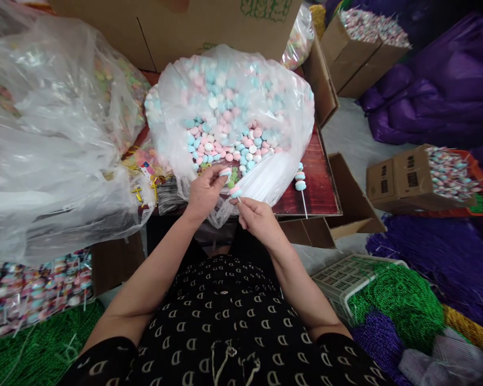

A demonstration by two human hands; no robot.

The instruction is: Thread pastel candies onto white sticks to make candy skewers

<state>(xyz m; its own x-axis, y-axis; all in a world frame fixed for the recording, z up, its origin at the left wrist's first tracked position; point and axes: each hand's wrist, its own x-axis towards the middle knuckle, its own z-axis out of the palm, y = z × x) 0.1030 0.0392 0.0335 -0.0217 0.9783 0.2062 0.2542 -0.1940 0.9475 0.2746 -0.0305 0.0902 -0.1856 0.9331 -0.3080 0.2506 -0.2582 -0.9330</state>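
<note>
My left hand (pixel 206 192) pinches a pink, white and blue candy piece (pixel 225 172) between thumb and fingertips. In my right hand (pixel 258 219) is a thin stick, with a pink and blue candy (pixel 235 191) on its upper end and a green piece just above. The two hands are close together but apart. Beyond them a large clear bag (pixel 241 91) lies open, full of pink, white and blue candies (pixel 229 145). White sticks (pixel 264 172) lie fanned at its front right. A finished-looking candy stick (pixel 301 185) rests on the red table (pixel 316 179).
Plastic bags (pixel 56 134) cover the left side. A cardboard box (pixel 177 32) stands behind the candies. At the right are an open carton (pixel 352 198), boxes of wrapped sticks (pixel 410 174), and a crate (pixel 342 281) beside green strands (pixel 398 300).
</note>
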